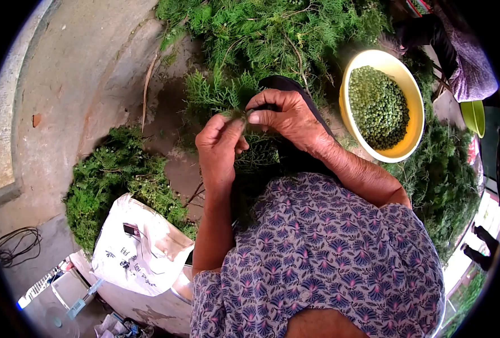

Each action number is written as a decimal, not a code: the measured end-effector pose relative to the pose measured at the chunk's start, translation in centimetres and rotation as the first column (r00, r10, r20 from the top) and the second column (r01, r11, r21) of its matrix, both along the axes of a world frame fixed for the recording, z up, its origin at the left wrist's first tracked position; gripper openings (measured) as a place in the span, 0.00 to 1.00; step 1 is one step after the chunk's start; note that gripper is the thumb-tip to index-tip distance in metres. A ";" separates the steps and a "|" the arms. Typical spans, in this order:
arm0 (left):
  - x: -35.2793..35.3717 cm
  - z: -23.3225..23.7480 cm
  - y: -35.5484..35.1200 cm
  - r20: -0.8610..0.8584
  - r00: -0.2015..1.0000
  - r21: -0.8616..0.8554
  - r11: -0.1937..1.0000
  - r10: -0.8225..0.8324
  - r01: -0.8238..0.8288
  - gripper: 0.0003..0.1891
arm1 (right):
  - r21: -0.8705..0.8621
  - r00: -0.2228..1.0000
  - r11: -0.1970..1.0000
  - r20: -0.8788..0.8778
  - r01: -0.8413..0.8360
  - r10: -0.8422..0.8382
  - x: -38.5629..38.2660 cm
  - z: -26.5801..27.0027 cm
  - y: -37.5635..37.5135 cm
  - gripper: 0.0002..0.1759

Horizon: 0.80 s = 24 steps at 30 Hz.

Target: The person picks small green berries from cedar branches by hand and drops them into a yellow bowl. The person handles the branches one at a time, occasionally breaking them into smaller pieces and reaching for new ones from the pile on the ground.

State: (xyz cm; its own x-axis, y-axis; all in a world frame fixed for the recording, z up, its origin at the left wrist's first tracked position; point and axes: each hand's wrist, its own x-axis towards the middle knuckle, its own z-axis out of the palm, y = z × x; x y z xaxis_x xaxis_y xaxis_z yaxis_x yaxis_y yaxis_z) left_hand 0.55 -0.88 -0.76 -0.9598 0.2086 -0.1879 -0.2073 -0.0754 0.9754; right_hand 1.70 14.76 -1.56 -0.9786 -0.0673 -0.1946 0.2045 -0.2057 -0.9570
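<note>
In front of my chest both hands meet over a green evergreen sprig (219,93) with flat, scaly leaves. My left hand (220,141) is closed, its thumb and forefinger pinching the sprig. My right hand (288,117) is closed too, thumb and forefinger tips together at the same spot, nearly touching the left fingertips. Whatever small part lies between the right fingertips is too hidden to make out. To the right of my right hand stands a yellow basin (416,121) with a pale rim, holding many small round green cones (376,107).
A large heap of evergreen branches (272,34) lies ahead, with smaller piles (106,180) at left and right. A white sack (143,248) is at the lower left, a coiled black cable (19,247) beyond it. Another person (469,62) is at the upper right, near a green bowl (473,117).
</note>
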 end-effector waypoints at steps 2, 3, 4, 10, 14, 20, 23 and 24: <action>0.1 0.3 0.3 -0.034 0.999 -0.067 0.997 -0.039 0.036 0.03 | 0.000 0.999 1.000 -0.036 0.020 -0.020 -0.1 -0.2 0.0 0.10; 0.2 0.4 0.4 -0.066 0.995 -0.135 0.988 -0.079 0.070 0.02 | 0.094 0.994 0.995 -0.108 0.026 -0.016 -0.1 -0.5 0.0 0.09; 0.1 0.2 0.3 -0.080 0.991 -0.162 0.982 -0.109 0.095 0.02 | 0.187 0.984 0.982 -0.179 0.038 -0.004 -0.1 -0.7 -0.1 0.09; 0.0 -0.6 -0.3 -0.118 0.985 -0.151 0.983 -0.124 0.105 0.03 | -0.128 0.990 0.987 0.087 -0.101 0.113 0.2 0.5 0.4 0.08; 0.0 -0.7 -0.1 -0.079 0.994 -0.051 0.997 -0.069 0.065 0.04 | -0.212 0.986 0.977 0.164 0.019 0.016 0.2 0.0 2.8 0.10; 0.0 -0.2 0.2 -0.061 0.992 0.089 0.990 0.113 -0.107 0.13 | 0.423 0.915 0.835 0.031 0.352 -0.401 3.0 0.3 12.1 0.14; 0.0 -0.4 0.1 -0.111 0.971 0.156 0.969 0.212 -0.194 0.13 | 0.587 0.821 0.635 -0.091 0.501 -0.564 6.0 -2.7 18.9 0.17; 0.0 -0.4 0.0 -0.087 0.966 0.209 0.952 0.244 -0.222 0.13 | 0.714 0.829 0.508 -0.185 0.483 -0.528 7.4 -4.3 21.8 0.21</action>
State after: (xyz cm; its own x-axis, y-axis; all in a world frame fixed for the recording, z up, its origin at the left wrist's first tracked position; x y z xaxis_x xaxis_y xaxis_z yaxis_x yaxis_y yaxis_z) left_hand 0.60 -0.86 -1.14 -0.9984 -0.0012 -0.0562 -0.0532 -0.3007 0.9522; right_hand 9.10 36.51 -5.88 -0.7886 0.6149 0.0016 0.3408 0.4392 -0.8313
